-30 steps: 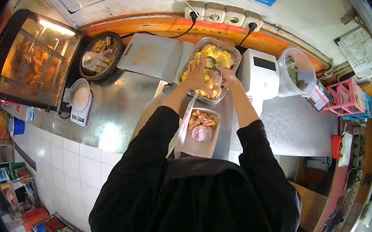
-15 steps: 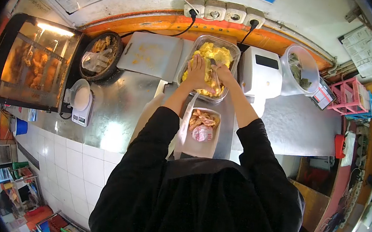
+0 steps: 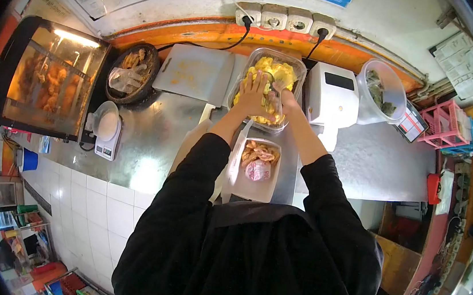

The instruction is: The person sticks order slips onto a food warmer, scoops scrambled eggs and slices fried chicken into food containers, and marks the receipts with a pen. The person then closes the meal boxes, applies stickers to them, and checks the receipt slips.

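A clear plastic tub [image 3: 300, 76] at the back of the counter holds a lumpy yellow food [image 3: 265, 65]. My left hand [image 3: 251, 98] lies over the tub with its fingers stretched out and apart, resting at the yellow food. At the tub's right side my right hand [image 3: 289, 100] is curled, and a pale, rounded, partly see-through thing shows by its fingers. I cannot make out what it is. In front of the tub stands an open paper food box [image 3: 252, 192] with browned meat pieces [image 3: 259, 151] and a round paper-wrapped bundle [image 3: 257, 170].
A white machine [image 3: 332, 94] and a clear bucket [image 3: 382, 88] stand right of the tub. Leftward are a grey cutting board [image 3: 192, 88], a dark stone bowl [image 3: 146, 87], a kitchen scale [image 3: 106, 148] and a lit glass food warmer [image 3: 47, 79]. Wall sockets [image 3: 286, 18] carry cords behind.
My right hand has shifted slightly down and right, and the pale thing by its fingers shows more. My left hand stays spread over the tub. The view has tilted slightly.
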The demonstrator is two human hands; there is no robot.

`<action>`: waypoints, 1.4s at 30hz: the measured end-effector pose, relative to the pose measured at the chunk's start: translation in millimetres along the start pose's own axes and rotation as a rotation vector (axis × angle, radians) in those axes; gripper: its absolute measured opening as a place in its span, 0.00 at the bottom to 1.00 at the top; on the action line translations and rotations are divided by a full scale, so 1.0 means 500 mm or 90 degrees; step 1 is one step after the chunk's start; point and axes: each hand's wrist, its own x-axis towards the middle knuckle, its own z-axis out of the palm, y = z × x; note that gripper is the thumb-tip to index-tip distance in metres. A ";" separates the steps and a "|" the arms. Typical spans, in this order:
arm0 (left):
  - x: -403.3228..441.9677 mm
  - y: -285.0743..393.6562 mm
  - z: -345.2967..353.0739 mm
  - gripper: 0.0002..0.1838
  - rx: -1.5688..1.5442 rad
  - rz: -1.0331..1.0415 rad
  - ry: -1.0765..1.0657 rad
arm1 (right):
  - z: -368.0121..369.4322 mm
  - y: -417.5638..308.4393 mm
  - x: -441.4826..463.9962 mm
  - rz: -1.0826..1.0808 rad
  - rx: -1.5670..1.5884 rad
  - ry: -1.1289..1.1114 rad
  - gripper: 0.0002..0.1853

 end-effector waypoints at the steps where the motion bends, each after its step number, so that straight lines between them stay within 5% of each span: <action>1: 0.000 0.001 0.001 0.80 0.005 0.000 0.009 | 0.002 -0.007 -0.008 0.019 -0.017 -0.013 0.09; 11: -0.002 0.005 -0.017 0.80 -0.059 -0.033 -0.028 | 0.013 -0.019 -0.041 0.004 -0.012 -0.032 0.09; 13: -0.009 0.009 -0.012 0.79 -0.051 0.000 0.058 | 0.003 -0.011 -0.028 -0.002 0.006 0.005 0.10; 17: -0.017 0.025 -0.032 0.76 0.019 0.028 0.010 | -0.018 -0.001 0.021 -0.041 0.002 0.042 0.11; 19: -0.008 0.010 -0.012 0.71 0.005 0.167 0.068 | -0.011 -0.006 0.020 -0.082 -0.074 0.052 0.12; 26: -0.010 0.016 -0.016 0.70 0.002 0.101 0.014 | -0.009 -0.023 -0.003 -0.129 -0.138 0.073 0.13; 35: -0.009 0.026 -0.029 0.70 -0.018 0.060 0.014 | -0.056 -0.065 -0.086 0.023 -0.015 -0.013 0.10; 42: 0.004 0.010 -0.030 0.71 -0.112 0.027 0.014 | -0.129 -0.058 -0.205 0.054 0.049 -0.068 0.18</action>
